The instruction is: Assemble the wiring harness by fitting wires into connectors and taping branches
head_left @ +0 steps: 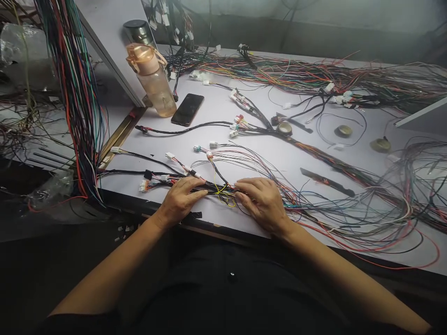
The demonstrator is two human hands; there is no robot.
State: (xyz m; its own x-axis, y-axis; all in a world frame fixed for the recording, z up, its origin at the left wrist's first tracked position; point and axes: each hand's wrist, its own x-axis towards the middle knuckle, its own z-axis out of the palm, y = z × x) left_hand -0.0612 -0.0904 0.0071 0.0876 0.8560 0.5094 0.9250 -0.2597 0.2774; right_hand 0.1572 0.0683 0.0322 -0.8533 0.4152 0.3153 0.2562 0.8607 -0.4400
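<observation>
White worktable (209,218) with dark edge, grey wall (331,28) behind, dark floor (80,265)

A wire bundle (223,188) is held at two places, by the left hand (182,197) and by the right hand (262,200), near the table's front edge. Between the hands, a yellow wire (219,190) is looped around the bundle. Beyond the left hand, white connectors (170,156) are spread on the table (209,135); farther off, a phone (187,110) is laid flat beside an upright bottle (153,86). To the right of the right hand, loose wires (370,218) are fanned out, and beyond it a dark flat blade-like tool (327,182) is seen lying.
</observation>
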